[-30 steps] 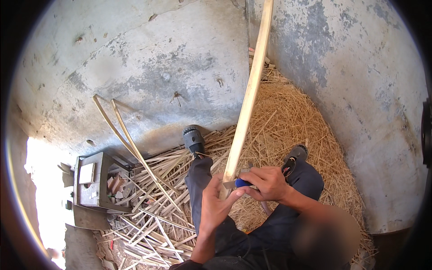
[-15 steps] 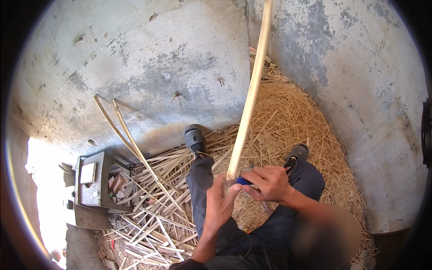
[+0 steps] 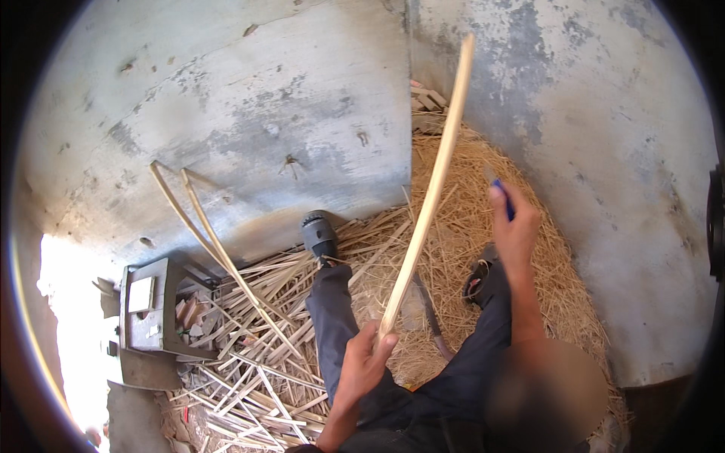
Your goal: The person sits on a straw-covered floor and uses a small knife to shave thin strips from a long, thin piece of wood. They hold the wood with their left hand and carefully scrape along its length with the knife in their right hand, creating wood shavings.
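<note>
A long pale bamboo strip [image 3: 428, 211] slants up and away from my left hand [image 3: 362, 366], whose fingers and thumb are closed round its near end. Its far tip stands in front of the wall corner. To the right, apart from the strip, my right hand [image 3: 519, 226] is raised with its fingers wrapped round a small knife [image 3: 506, 200]. The knife has a blue handle, and its short blade is blurred and points away from me.
Thin shavings [image 3: 491, 166] heap between my feet and against the wall [image 3: 589, 151]. Many split strips [image 3: 249, 392] lie at the left; two long strips [image 3: 226, 257] lean on the wall there. A wooden box-like stand [image 3: 151, 306] holds broken pieces. A dark curved bar [image 3: 430, 317] lies between my legs.
My right hand with the knife has swung up and right, away from the strip's near end. The strip has come down toward me, so its far tip now shows. My left hand still grips it.
</note>
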Demonstrator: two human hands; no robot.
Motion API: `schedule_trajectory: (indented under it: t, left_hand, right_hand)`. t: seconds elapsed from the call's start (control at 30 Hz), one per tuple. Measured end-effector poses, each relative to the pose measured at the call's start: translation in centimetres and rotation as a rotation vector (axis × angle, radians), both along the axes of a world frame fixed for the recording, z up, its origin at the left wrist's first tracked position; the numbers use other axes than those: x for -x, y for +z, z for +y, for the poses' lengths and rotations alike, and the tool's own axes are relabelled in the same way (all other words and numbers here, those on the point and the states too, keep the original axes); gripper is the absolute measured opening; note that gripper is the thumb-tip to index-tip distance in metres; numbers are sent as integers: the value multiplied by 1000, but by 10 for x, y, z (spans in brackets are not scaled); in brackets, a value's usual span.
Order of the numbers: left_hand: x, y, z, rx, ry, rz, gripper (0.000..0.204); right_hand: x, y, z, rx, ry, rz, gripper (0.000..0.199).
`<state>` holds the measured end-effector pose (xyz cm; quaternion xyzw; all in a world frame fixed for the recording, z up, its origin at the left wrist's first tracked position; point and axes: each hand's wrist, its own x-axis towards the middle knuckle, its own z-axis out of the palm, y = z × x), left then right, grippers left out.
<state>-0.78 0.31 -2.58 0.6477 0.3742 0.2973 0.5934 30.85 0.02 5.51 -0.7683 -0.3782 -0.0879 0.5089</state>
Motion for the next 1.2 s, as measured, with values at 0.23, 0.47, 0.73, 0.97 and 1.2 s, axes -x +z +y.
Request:
schedule_trajectory:
  t: [0.23,0.47,0.73,0.97,1.2]
  left_hand:
    - [-2,15,19,-86,5,2,25]
    - [-14,17,26,-68,20,-211,30]
    - [-26,21,23,-92,-11,-225,41]
    - [-28,23,21,-93,-15,-132,35]
    - [-31,26,18,-94,29,-161,33]
  right_hand:
    - [31,-40,-11,-155,453,-268,35]
    - [74,-66,-26,-87,799,-481,33]
    - [85,-55,-27,-57,863,-519,32]
    - [90,-54,-30,-33,817,-541,30]
    - [91,-59,-30,-37,751,-588,29]
